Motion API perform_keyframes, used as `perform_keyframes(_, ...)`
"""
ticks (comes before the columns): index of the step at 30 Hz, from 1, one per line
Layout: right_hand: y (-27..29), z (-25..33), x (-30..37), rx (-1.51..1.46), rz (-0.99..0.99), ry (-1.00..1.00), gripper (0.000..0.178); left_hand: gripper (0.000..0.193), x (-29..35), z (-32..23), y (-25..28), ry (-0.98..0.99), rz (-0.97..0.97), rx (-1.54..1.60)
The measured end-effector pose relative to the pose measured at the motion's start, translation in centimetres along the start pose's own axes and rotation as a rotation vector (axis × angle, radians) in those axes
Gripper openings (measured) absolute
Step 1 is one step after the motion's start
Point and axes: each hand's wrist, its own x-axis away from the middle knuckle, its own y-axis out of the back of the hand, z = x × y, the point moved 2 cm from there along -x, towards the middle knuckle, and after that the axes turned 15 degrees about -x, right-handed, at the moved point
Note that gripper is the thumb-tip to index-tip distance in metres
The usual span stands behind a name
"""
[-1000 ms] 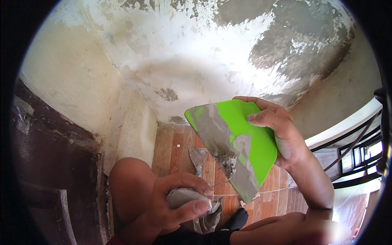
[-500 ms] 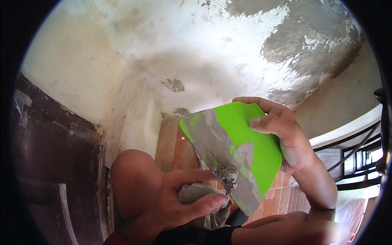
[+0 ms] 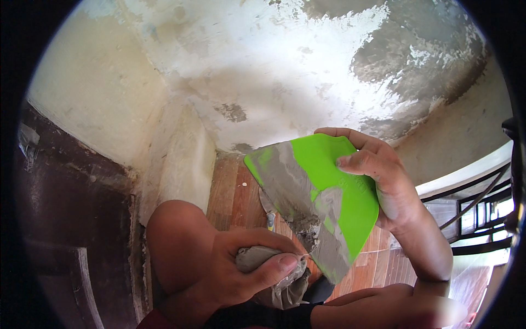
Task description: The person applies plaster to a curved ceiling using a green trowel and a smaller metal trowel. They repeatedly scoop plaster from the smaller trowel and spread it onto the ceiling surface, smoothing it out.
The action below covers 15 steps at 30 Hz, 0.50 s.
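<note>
My right hand (image 3: 386, 172) grips a bright green plastic putty spreader (image 3: 353, 214), thumb on its face and fingers behind. Grey putty (image 3: 279, 175) is smeared in a band along the spreader's long lower-left edge, with a rough, crumbly clump near the middle of that edge. Just below, my left hand (image 3: 233, 268) is closed around a clear plastic bag of grey putty (image 3: 287, 288), whose top bulges between thumb and fingers. The bag's top lies close to the spreader's edge; whether they touch I cannot tell.
Ahead rises a wall (image 3: 246, 66) with patches of grey and white. A dark brown door (image 3: 76, 203) stands at the left. Wood-look flooring (image 3: 230, 192) shows below, with a small pale object (image 3: 270, 221) partly behind the spreader. Black metal railings (image 3: 476, 214) are at the right.
The spreader has shifted slightly right, a little away from the bag. My left fingers have curled in closer around the bag's top.
</note>
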Motion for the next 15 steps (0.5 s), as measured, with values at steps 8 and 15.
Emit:
perform_keyframes(8, 1.4, 0.8, 0.2, 0.018, -0.022, 0.038, 0.060, 0.025, -0.2, 0.5, -0.5, 0.016, -0.069, -0.098)
perform_keyframes(15, 3.3, 1.3, 0.8, -0.030, -0.083, 0.103, 0.056, 0.041, -1.0, 2.2, -1.3, 0.299, -0.227, -0.108)
